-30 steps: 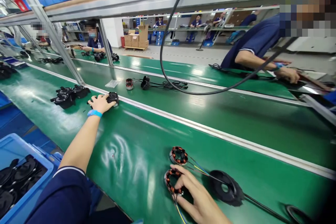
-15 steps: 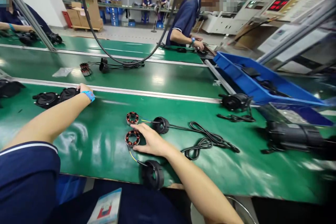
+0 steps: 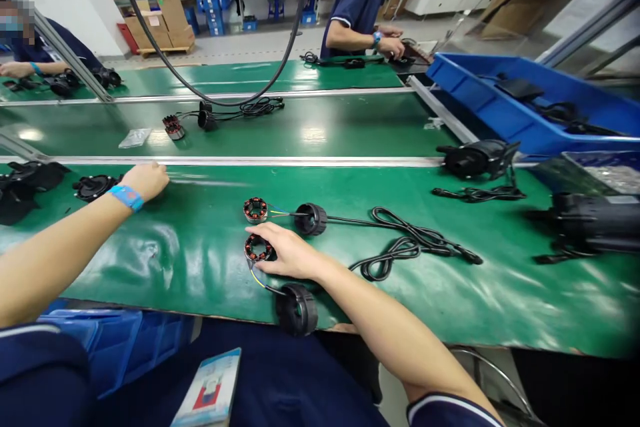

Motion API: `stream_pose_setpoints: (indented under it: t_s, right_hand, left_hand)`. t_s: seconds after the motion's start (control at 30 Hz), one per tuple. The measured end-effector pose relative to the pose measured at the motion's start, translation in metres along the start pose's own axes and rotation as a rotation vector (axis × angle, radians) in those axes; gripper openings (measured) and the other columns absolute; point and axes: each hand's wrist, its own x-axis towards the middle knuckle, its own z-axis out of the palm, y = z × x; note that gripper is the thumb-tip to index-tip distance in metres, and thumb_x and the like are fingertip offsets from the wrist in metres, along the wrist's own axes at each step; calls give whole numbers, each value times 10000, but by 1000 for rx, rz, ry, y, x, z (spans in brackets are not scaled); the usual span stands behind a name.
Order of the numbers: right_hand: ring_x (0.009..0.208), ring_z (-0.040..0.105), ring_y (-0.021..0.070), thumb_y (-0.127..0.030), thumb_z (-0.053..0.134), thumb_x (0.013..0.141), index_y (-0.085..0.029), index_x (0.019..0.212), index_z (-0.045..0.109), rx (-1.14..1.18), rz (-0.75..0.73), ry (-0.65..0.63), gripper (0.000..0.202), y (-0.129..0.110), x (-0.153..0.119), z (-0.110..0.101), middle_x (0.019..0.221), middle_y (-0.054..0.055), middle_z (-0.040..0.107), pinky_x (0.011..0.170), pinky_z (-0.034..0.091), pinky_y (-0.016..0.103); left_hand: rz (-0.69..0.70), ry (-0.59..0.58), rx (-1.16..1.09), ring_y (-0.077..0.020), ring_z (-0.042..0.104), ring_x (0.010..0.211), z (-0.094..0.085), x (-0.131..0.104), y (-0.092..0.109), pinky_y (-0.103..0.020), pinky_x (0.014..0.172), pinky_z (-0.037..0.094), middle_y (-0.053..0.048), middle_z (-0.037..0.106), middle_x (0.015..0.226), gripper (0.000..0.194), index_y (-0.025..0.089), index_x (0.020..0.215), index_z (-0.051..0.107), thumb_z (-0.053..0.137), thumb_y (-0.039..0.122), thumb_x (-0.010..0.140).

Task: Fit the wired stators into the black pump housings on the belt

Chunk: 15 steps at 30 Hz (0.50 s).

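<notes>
My right hand curves its thumb and fingers round the rim of the lower copper-wound stator, lying on the green bench. Wires run from it to a black ring-shaped cover at the near edge. Just beyond lies a second stator, wired to another black cover with a looped black cable. At the far left, my left hand has curled fingers beside a round black motor housing. What it grips, if anything, is hidden.
A stator and a small plastic bag lie on the middle strip beyond a metal rail. Black motors and a blue bin stand at right. A hanging cable loops overhead. Co-workers work across the bench.
My left hand has shifted slightly and now covers where the second black housing showed. My right hand's fingers sit closer round the lower stator. The view has tilted downward.
</notes>
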Motion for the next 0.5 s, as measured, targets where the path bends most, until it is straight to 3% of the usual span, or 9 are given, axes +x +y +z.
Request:
stream_pose_setpoints:
  t_s: [0.07, 0.17, 0.27, 0.33, 0.4, 0.5]
  right_hand:
    - [1249, 612, 269, -234, 833, 788, -165, 1422, 547, -13, -12, 45, 699, -6, -3, -5, 1338, 146, 613, 1088, 510, 422]
    - [1234, 620, 256, -279, 837, 791, -199, 1382, 582, -15, -100, 206, 649, -22, -10, -17, 1299, 119, 631, 1080, 518, 407]
    - [1180, 645, 240, -344, 808, 830, -234, 1374, 589, -43, -182, 425, 597, -43, -19, -29, 1261, 97, 655, 1051, 541, 392]
    - [1114, 669, 238, -410, 811, 836, -242, 1367, 600, -102, -196, 557, 596, -53, -23, -33, 1223, 92, 671, 1022, 559, 391]
    - [1074, 679, 242, -467, 822, 823, -245, 1361, 610, -160, -193, 646, 619, -59, -26, -33, 1192, 93, 680, 1010, 566, 398]
    - [1088, 676, 249, -501, 818, 821, -245, 1386, 598, -188, -145, 626, 658, -56, -25, -27, 1205, 101, 675, 1027, 559, 407]
  left_hand:
    - [43, 35, -12, -264, 584, 961, -13, -21, 9, -453, 989, 462, -80, 637, 877, 209, 150, 899, 726, 530, 221, 909]
    - [40, 199, -67, -262, 580, 1097, -13, -65, 37, -420, 1022, 467, -78, 639, 1143, 359, 196, 1237, 658, 412, 326, 1010]
    - [-29, 390, -212, -223, 618, 1051, 17, -111, 84, -330, 909, 524, -91, 650, 1112, 383, 167, 1169, 614, 354, 422, 1052]
    - [-72, 493, -536, -216, 641, 931, 44, -134, 121, -314, 794, 536, -72, 660, 993, 288, 185, 1050, 615, 481, 437, 1014]
    - [-51, 495, -673, -200, 646, 872, 67, -148, 154, -308, 776, 533, -51, 659, 932, 233, 202, 1014, 610, 510, 412, 1010]
    - [3, 461, -763, -180, 641, 838, 85, -159, 187, -293, 766, 527, -35, 649, 904, 187, 215, 1002, 607, 496, 363, 1028]
